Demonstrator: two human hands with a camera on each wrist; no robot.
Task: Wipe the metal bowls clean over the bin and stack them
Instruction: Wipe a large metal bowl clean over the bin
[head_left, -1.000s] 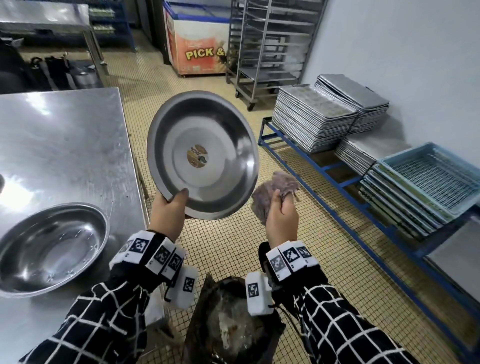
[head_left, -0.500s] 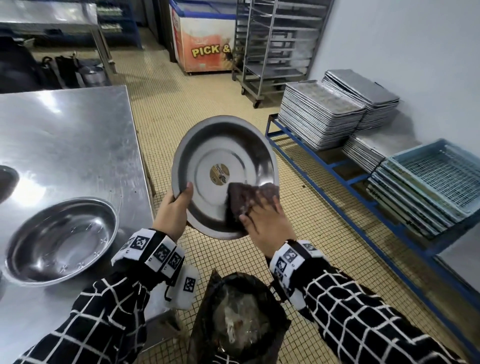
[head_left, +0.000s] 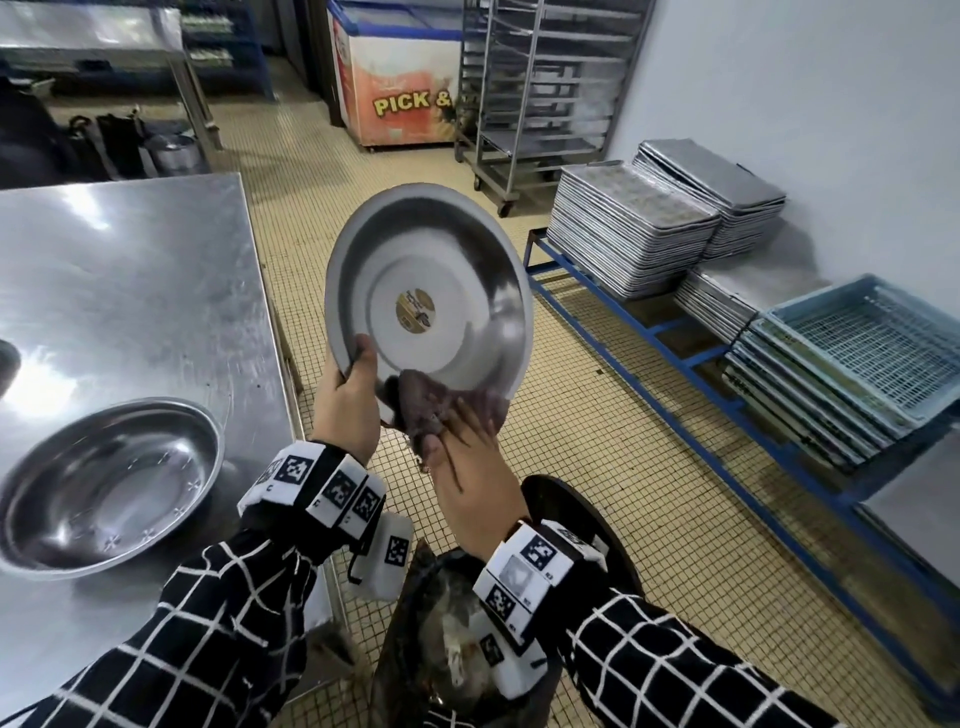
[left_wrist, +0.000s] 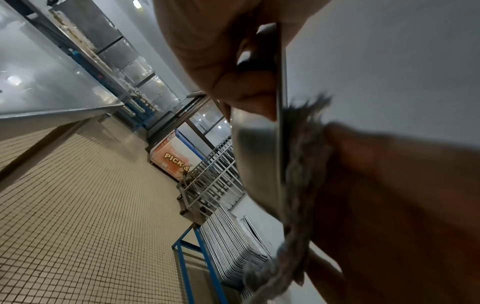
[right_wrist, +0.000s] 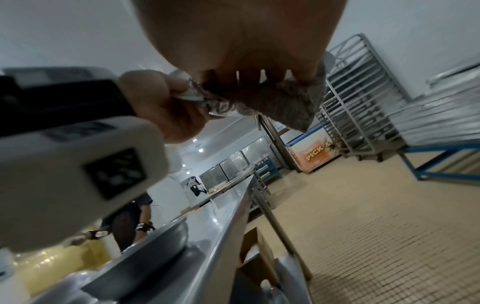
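A round metal bowl (head_left: 426, 291) with a brown sticker at its centre is tilted up on edge over the floor, its inside facing me. My left hand (head_left: 353, 384) grips its lower left rim, thumb inside; the left wrist view shows that rim (left_wrist: 280, 144) edge-on. My right hand (head_left: 467, 441) presses a grey-purple cloth (head_left: 421, 410) with straight fingers against the bowl's bottom rim. A black-lined bin (head_left: 587, 525) stands below both hands. In the right wrist view the cloth (right_wrist: 280, 102) hangs under my fingers. A second bowl (head_left: 104, 483) sits upright on the steel table (head_left: 130, 286).
Stacked baking trays (head_left: 634, 228) and blue crates (head_left: 872, 353) fill a low blue rack on the right. A wheeled tray rack (head_left: 535, 93) and a chest freezer (head_left: 395, 88) stand at the back. Tiled floor lies open between table and rack. Another person (right_wrist: 130, 222) stands beyond the table.
My right hand brought the cloth from beside the bowl onto its inside, then swept it down to the bottom rim. The bowl stayed tilted in my left hand.
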